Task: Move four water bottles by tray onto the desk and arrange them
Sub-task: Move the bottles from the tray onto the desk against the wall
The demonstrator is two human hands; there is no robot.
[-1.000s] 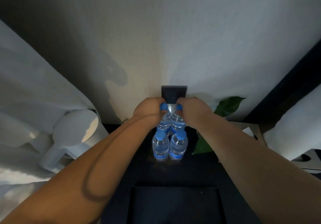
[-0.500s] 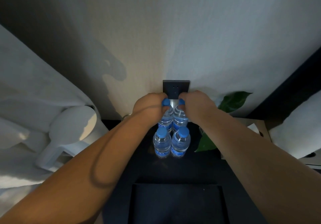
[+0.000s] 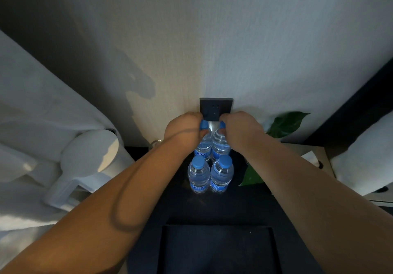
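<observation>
Four clear bottles (image 3: 210, 163) (blue caps) — tight upright square

Dim interior scene, lit by soft light from the left. The wall (image 3: 234, 39) shades from dark at upper left to pale grey at centre and carries a soft-edged shadow (image 3: 140, 86). A bright patch falls on the white kettle (image 3: 91, 154); the desk (image 3: 234, 205) and tray (image 3: 217, 250) are almost black, their detail lost. Wide-angle distortion bends the edges outward. The green leaf (image 3: 285, 124) is slightly smeared; the bottle caps (image 3: 225, 161) are sharp.
</observation>
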